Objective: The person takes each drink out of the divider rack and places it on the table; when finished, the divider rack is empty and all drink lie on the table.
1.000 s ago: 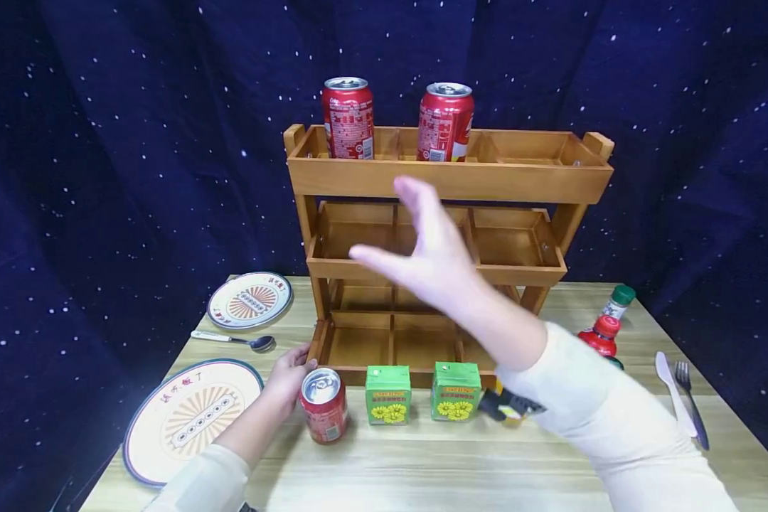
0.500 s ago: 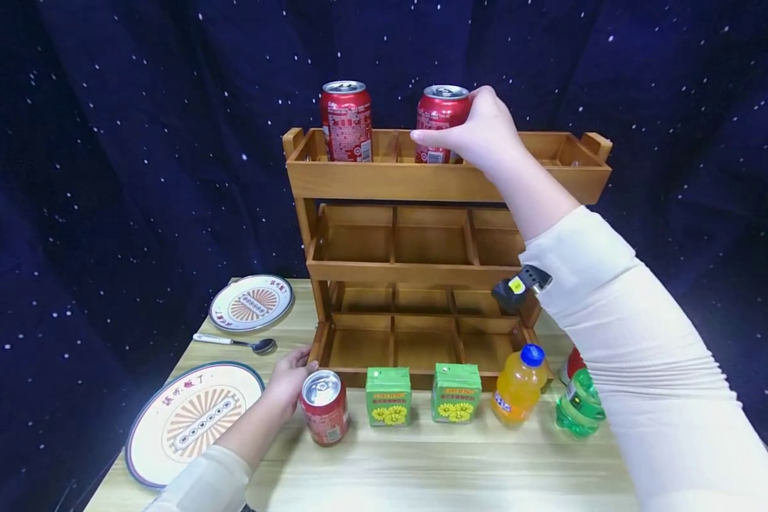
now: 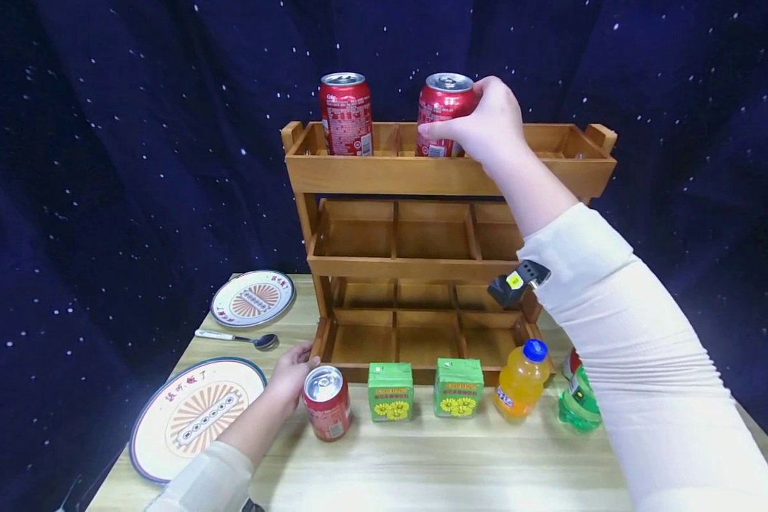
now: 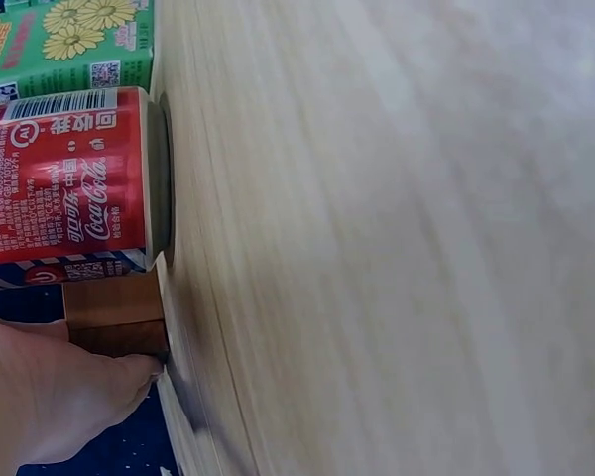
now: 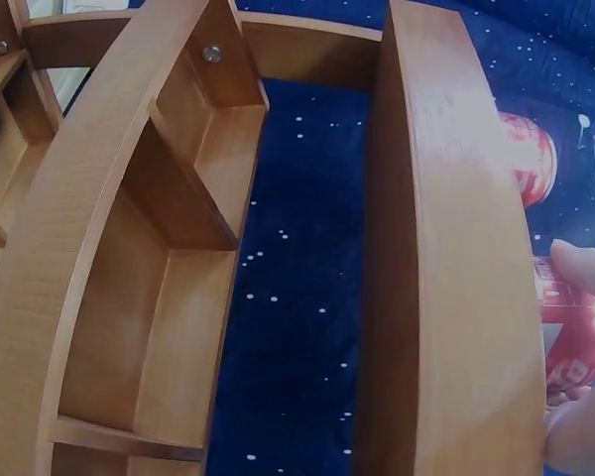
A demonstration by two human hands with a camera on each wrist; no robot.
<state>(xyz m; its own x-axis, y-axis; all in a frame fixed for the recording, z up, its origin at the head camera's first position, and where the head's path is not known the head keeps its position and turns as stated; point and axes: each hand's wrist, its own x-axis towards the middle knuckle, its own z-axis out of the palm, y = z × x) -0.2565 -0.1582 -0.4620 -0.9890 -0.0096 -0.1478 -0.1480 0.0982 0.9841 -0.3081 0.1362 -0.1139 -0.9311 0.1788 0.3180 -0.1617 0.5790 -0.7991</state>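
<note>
My right hand grips a red Coke can in the middle compartment of the wooden shelf rack's top tier, thumb across the front and fingers behind. In the right wrist view the same can shows partly behind the top board. A second Coke can stands upright in the compartment to its left. Down at the bottom left corner of the rack, my left hand holds the frame's end. Just right of that hand a third Coke can stands on the table.
Two green drink cartons, an orange soda bottle and a green bottle line the rack's front. To the left lie two plates and a spoon. My right sleeve covers the table's right side.
My right hand has risen from in front of the middle tier and closed around the middle can on the top tier. The left hand has stayed at the rack's corner.
</note>
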